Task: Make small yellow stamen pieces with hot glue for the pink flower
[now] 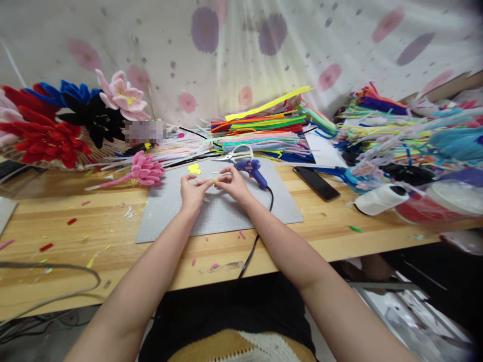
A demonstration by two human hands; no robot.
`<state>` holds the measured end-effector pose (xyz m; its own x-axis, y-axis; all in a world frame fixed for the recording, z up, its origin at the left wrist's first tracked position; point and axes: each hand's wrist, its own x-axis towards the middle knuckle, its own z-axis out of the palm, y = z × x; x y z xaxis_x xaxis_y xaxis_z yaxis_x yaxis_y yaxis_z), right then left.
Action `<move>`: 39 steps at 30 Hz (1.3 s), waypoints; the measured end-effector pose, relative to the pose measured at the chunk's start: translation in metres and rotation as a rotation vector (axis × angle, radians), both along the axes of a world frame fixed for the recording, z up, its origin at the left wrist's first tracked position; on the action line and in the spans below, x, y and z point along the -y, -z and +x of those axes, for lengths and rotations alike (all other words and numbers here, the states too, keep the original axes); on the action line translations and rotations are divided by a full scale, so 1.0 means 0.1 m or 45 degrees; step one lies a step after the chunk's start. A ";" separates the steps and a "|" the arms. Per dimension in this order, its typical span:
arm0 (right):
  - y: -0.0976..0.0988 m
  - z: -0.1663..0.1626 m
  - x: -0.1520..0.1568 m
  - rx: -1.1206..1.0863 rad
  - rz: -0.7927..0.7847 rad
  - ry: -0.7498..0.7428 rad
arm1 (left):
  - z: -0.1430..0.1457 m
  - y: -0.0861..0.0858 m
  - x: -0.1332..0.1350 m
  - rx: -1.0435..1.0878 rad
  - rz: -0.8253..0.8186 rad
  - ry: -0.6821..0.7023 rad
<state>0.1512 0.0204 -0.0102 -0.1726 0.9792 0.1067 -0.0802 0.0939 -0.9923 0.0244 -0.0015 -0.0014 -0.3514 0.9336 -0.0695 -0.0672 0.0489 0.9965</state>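
Observation:
My left hand and my right hand meet over a grey cutting mat, fingertips pinched nearly together. Between them is a small pale-yellow piece, too small to make out its kind. A thin white tip shows just above the right fingers. Beside my right hand lies a blue hot glue gun, its black cord running down past my right forearm. White-handled scissors rest behind it. Bright yellow pieces lie on the mat beyond my left hand.
A pink pipe-cleaner flower lies at the mat's left edge. Bundles of coloured pipe cleaners are piled behind. Fuzzy flowers fill the back left. A phone and white spool sit right. Scraps dot the wooden table.

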 end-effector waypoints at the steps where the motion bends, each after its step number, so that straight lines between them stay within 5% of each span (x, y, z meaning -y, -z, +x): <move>1: 0.00 0.00 0.00 -0.008 0.003 -0.007 | 0.00 0.00 0.00 0.000 -0.008 -0.002; 25: 0.06 -0.04 -0.01 -0.046 -0.032 -0.048 | 0.01 -0.05 0.01 0.204 -0.044 0.110; 39: 0.05 -0.02 -0.02 -0.102 0.022 0.004 | 0.01 0.00 0.01 0.036 0.009 0.057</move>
